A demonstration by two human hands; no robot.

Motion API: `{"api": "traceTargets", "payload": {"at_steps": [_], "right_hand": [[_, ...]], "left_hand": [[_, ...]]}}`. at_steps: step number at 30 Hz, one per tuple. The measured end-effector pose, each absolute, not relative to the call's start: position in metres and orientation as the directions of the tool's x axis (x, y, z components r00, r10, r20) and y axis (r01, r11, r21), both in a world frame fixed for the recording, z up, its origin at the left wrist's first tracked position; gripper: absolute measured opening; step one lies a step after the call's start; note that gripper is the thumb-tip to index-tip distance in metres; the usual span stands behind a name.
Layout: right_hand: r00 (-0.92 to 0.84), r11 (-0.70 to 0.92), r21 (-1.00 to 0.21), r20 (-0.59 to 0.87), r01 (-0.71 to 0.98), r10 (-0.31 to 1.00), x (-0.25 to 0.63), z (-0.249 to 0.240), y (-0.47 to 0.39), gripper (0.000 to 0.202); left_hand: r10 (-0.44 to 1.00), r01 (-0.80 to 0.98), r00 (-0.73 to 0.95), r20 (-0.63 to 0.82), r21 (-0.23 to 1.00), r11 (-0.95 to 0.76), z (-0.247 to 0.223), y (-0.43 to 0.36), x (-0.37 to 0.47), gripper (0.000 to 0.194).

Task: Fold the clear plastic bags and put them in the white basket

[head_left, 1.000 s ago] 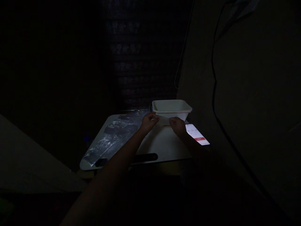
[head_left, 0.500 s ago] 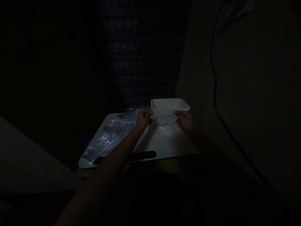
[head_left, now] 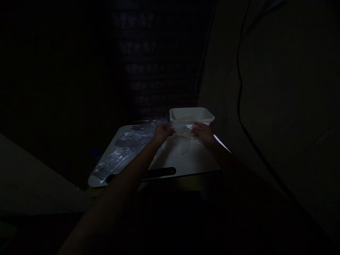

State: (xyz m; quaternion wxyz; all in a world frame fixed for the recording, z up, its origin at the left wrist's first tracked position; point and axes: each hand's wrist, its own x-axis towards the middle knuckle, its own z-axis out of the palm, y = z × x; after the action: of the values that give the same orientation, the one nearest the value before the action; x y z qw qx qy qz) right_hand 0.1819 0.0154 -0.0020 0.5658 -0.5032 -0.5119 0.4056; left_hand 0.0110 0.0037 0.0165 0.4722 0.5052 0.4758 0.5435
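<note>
Forearms: both reach in over the bench (head_left: 198, 163) from the near side, the left one plain to see, the right one mostly lost in the dark.
Near edge: the bench's pale top ends here, with a long dark slot (head_left: 160, 172) along it, partly hidden by the left forearm.
Spread plastic: a crumpled clear sheet (head_left: 124, 144) covers the left part of the top, slanting away from the near left corner.
Left hand (head_left: 161, 134): fingers pinched on the left end of the clear plastic piece (head_left: 183, 128).
Right hand (head_left: 204, 133): fingers closed on the right end of that piece; the exact grip is too dim to tell.
Held piece: directly between the hands, long axis running left to right, its lower edge loose above the bench; neither hand is nearer, since each has an end.
Right side: a bright strip (head_left: 222, 143) shows just beyond the right forearm, which hides the rest.
White tub (head_left: 191, 114): just behind the held piece, open side up, at the far part of the bench.
Room: dim, with a dark patterned curtain (head_left: 140, 67) behind and a black cord (head_left: 240, 92) down the right wall (head_left: 292, 92).
</note>
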Motion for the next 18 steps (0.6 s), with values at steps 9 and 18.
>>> {"api": "traceTargets", "payload": {"at_steps": [9,18], "right_hand": [[0.196,0.203,-0.973,0.222,0.112,0.955,0.196,0.004,0.014,0.008],[0.109,0.229,-0.960,0.248,0.159,0.963,0.197,0.001,0.013,0.018]], "left_hand": [[0.998,-0.055,0.010,-0.063,0.996,0.063,0.016,0.001,0.003,0.011],[0.995,0.015,0.070,-0.069,0.998,0.068,0.009,0.006,-0.001,0.004]]}}
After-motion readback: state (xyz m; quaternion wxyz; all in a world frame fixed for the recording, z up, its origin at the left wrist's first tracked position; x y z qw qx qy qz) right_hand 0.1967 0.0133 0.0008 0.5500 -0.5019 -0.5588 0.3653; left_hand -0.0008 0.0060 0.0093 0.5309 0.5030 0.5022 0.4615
